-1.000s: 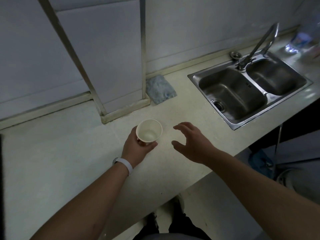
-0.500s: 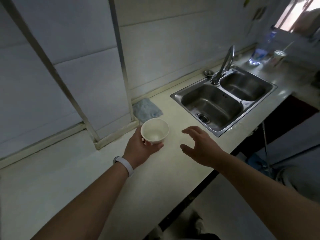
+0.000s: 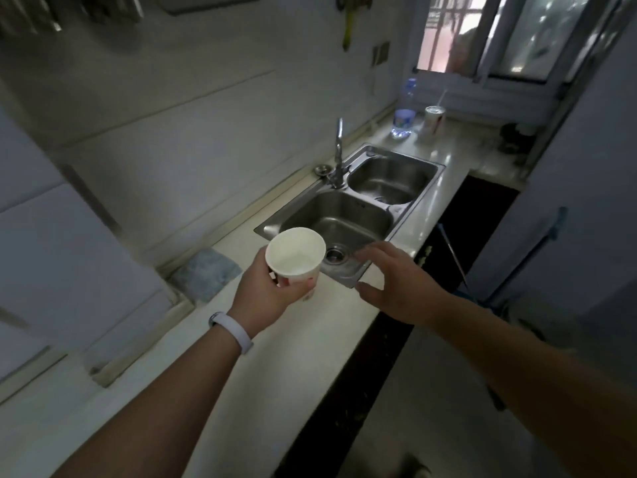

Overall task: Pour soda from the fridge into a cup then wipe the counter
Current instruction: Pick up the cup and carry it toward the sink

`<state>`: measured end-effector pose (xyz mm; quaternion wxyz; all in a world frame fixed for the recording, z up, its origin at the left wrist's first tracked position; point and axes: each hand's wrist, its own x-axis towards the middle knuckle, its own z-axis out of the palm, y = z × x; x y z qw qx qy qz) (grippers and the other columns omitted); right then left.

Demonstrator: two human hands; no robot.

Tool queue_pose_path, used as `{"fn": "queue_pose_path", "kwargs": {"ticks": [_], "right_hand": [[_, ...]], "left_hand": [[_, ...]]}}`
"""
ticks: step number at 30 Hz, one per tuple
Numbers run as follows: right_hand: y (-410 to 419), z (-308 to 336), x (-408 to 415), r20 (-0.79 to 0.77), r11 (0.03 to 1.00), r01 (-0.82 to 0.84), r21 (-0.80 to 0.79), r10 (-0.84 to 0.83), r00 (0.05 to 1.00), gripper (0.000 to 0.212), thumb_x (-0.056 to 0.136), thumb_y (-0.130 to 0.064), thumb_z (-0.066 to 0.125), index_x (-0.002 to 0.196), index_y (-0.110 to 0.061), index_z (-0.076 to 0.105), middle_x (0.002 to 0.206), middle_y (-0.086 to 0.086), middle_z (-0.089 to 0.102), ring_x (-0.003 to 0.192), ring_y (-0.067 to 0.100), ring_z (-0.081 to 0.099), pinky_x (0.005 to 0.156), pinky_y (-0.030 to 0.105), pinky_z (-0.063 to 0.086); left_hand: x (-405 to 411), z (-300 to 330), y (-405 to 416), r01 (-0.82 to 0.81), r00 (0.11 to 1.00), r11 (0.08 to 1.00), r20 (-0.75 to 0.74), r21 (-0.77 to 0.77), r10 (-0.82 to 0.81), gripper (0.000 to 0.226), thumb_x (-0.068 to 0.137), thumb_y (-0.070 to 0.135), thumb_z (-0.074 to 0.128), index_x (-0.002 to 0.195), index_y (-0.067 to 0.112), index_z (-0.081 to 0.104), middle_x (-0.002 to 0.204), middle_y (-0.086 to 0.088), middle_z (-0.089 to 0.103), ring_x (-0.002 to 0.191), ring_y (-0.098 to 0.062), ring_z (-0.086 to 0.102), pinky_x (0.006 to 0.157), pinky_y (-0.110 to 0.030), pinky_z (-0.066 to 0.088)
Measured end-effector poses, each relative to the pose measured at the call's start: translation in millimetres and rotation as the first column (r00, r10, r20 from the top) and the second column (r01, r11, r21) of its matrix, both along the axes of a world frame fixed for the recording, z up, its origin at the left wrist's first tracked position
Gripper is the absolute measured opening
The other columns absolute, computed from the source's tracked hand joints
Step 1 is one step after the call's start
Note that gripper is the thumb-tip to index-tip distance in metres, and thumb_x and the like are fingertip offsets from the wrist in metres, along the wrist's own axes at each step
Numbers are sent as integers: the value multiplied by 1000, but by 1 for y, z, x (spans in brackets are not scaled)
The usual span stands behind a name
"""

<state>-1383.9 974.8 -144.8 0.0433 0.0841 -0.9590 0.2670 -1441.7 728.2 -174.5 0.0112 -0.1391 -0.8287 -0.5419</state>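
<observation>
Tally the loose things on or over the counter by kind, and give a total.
Paper cups: 1, held by the left hand — paper cup
Cloths: 1 — blue-grey cloth against the wall
Plastic bottles: 1 — clear bottle beyond the sink
Cups with a straw: 1 — lidded cup beside the bottle
Total: 4

Your view is dim and bluish. Daylight enters only through the window (image 3: 458, 36) at upper right, throwing glare on the desk (image 3: 448, 146) beneath it. Motion blur smears the left edge, and wide-angle distortion bends the borders.
</observation>
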Motion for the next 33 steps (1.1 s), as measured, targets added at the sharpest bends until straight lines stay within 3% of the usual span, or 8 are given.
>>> {"fn": "queue_pose_path", "kwargs": {"ticks": [2,6,10,16,19,22,28,33], "right_hand": [[32,4,5,-23,1000,23,13,-22,999,56,82,-35,71,133,-20,53,135,0,49,122,20,49,101,32,43],[97,9,11,-17,998,70,3,-70,997,59,83,-41,66,135,-19,52,138,1,48,126,21,46,106,38,40],[160,13,15,-14,993,115,-28,-115,993,60,83,-43,63,136,-19,50,138,0,47,126,20,45,104,40,41],[238,13,20,-6,981,187,-56,-187,982,59,86,-41,64,137,-15,50,137,3,47,123,19,45,106,38,38],[267,13,23,-21,977,206,-55,-207,978,58,89,-39,64,140,-18,46,143,1,42,126,17,42,106,29,33],[294,9,20,3,968,244,-51,-244,970,60,89,-44,62,142,-22,42,146,0,38,131,19,38,108,38,35],[333,0,-6,18,955,296,-25,-296,955,61,90,-45,60,143,-23,40,147,-4,35,133,17,35,108,32,32],[358,-8,-58,41,952,305,4,-305,951,62,91,-47,58,145,-25,38,147,-6,33,133,17,34,108,30,32]], "left_hand": [[-4,4,36,36,999,999,-3,-11,-36,81,63,40,88,132,26,49,123,12,61,111,-5,58,75,-10,52],[-15,17,111,83,996,997,14,-6,-83,78,66,23,89,133,22,50,120,11,62,103,7,57,71,-4,48],[-25,25,178,147,989,989,11,-12,-147,78,61,28,92,128,25,52,119,13,64,108,2,60,84,-20,51],[-29,27,260,187,982,982,2,18,-187,71,64,14,90,121,36,52,112,22,64,99,15,59,75,-7,48],[-32,27,292,221,975,975,15,26,-221,71,65,15,90,123,34,54,114,19,66,102,8,61,77,-12,51],[-39,27,318,257,966,966,27,32,-258,75,66,16,90,131,26,54,118,14,67,106,0,63,84,-24,54],[-74,23,359,309,950,951,33,26,-310,70,67,15,89,122,37,53,115,18,66,104,6,61,81,-17,50],[-130,8,387,297,951,953,78,49,-300,74,65,17,90,129,26,54,117,11,67,106,-3,63,84,-25,54]]}}
